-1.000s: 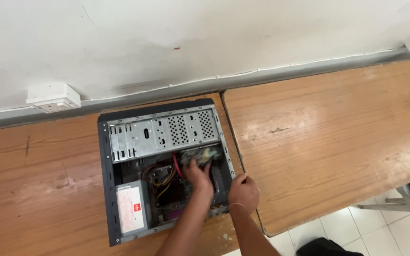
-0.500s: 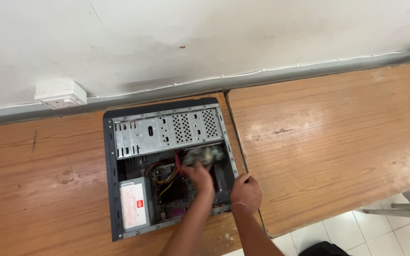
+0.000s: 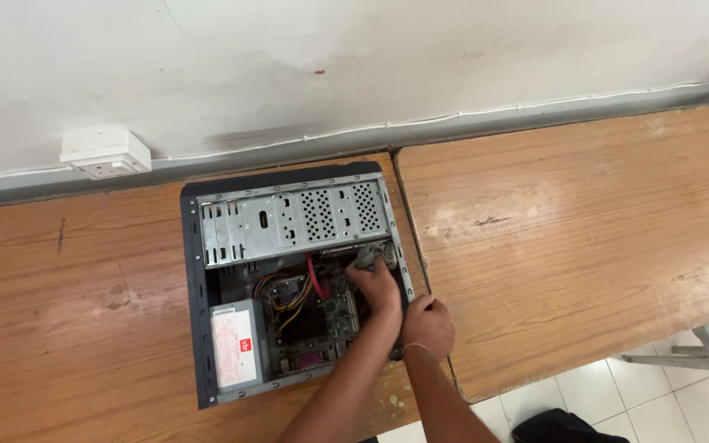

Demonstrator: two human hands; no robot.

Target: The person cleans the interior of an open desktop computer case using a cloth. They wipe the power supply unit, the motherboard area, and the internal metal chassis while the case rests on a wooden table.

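Computer case [image 3: 289,213] flat, lengthwise toward wall [image 3: 371,66]

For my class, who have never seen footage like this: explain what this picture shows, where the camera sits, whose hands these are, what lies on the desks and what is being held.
The camera is worn on a person's head and looks down, so the two bare arms coming in from the bottom edge belong to the wearer. There is no machine doing the work here, only hands.

On the left wooden desk lies an open computer case on its side, with its side cover off. Inside you can see a perforated metal drive cage, a grey power supply box, a green circuit board and coloured cables.

The left hand reaches into the case and seems to press a greyish cloth near the cage. The right hand grips the case's right edge. A second desk stands alongside, and a white wall socket sits behind.
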